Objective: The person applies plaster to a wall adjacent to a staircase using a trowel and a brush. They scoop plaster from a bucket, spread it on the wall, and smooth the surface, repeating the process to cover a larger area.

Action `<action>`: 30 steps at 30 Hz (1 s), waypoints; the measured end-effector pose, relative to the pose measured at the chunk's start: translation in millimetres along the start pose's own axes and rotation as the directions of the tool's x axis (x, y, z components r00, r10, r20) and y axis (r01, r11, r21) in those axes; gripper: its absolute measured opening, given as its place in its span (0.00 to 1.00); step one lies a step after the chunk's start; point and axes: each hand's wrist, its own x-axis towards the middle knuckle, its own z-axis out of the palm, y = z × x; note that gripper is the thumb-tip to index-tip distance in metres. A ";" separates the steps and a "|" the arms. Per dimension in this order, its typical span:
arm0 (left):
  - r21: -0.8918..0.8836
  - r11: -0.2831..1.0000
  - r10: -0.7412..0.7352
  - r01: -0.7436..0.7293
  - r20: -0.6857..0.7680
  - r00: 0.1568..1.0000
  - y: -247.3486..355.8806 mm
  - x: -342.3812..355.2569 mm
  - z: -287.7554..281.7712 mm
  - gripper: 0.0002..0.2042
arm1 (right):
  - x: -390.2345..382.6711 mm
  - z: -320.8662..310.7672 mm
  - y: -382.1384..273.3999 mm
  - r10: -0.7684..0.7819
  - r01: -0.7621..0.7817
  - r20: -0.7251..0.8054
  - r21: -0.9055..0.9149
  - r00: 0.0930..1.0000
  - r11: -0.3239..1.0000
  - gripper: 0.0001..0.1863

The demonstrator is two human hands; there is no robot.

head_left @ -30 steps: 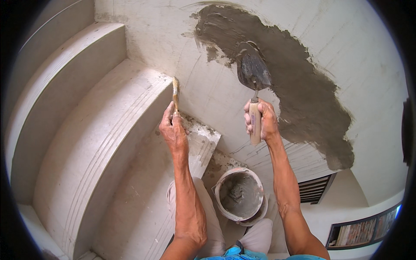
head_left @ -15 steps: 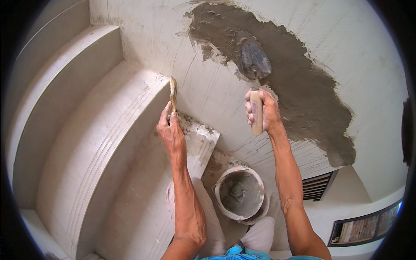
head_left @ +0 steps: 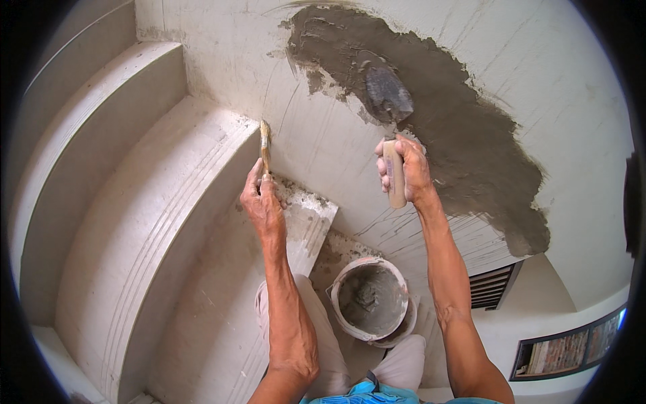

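My right hand [head_left: 410,168] is wrapped round the pale wooden handle of a trowel [head_left: 388,94]. Its grey blade lies over a dark patch of wet mortar [head_left: 444,121] spread across the white wall. In my left hand [head_left: 264,202], a paintbrush [head_left: 265,145] is pinched by the handle, bristles upward. The brush tip is beside the corner where a stair tread meets the wall. Between my knees, a bucket [head_left: 338,314] holds grey wet mortar.
Curved concrete stairs [head_left: 161,222] with grooved edges rise on the left. A lower step [head_left: 313,219] has mortar splatters near the wall. A dark slatted opening [head_left: 494,286] and a black-framed window [head_left: 568,347] are at the lower right.
The trowel and my right hand have shifted slightly left against the mortar patch. The brush and my left hand stay about where they were; the whole view has drifted a little.
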 end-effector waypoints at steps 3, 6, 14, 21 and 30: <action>0.023 0.999 0.028 -0.028 -0.009 1.000 2.9 -0.3 -2.9 0.20 | -5.2 -13.3 12.1 0.001 0.002 -0.033 0.103 0.999 0.995 0.22; 0.006 1.000 0.001 -0.001 -0.022 1.000 4.2 -2.1 -1.7 0.20 | -27.9 -29.5 40.7 -0.065 0.062 0.001 0.275 0.998 0.960 0.24; -0.025 1.000 -0.002 0.002 -0.021 1.000 -3.2 0.6 -2.6 0.20 | -7.1 19.9 34.6 0.024 -0.031 0.063 0.105 0.998 0.994 0.19; -0.007 1.000 0.029 -0.030 -0.007 1.000 -2.6 1.5 -4.3 0.20 | 20.2 18.3 35.9 0.024 -0.025 0.013 0.107 1.000 0.994 0.21; -0.028 0.999 0.038 -0.038 -0.003 0.999 -0.2 -2.6 -1.0 0.19 | -25.6 -7.6 65.2 -0.053 0.043 0.031 0.249 0.998 0.967 0.25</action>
